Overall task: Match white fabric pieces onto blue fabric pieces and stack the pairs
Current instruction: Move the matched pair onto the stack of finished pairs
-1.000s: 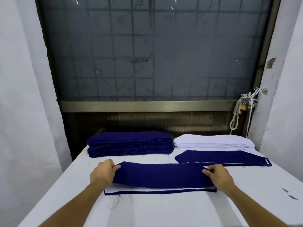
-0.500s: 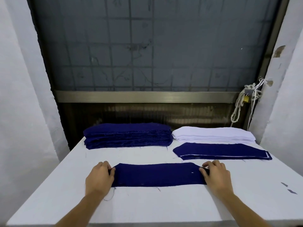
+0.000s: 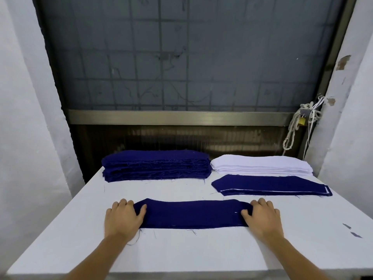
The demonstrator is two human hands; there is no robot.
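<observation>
A: Step?
B: Blue piece (image 3: 191, 214) flat near worktop's (image 3: 201, 249) front edge; left hand (image 3: 124, 218), right hand (image 3: 262, 218) pinch its ends, fingers (image 3: 127, 204) curled.
A: Next?
B: Probably lift onto paired stack (image 3: 270, 185), right edge; align outlines.

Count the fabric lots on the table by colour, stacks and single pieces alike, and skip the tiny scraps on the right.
Blue only: 2, the tall blue stack and the blue piece held at its ends by the left hand and right hand
White only: 1, the white stack
Blue with white edges showing: 1, the low pile
Total: 4
</observation>
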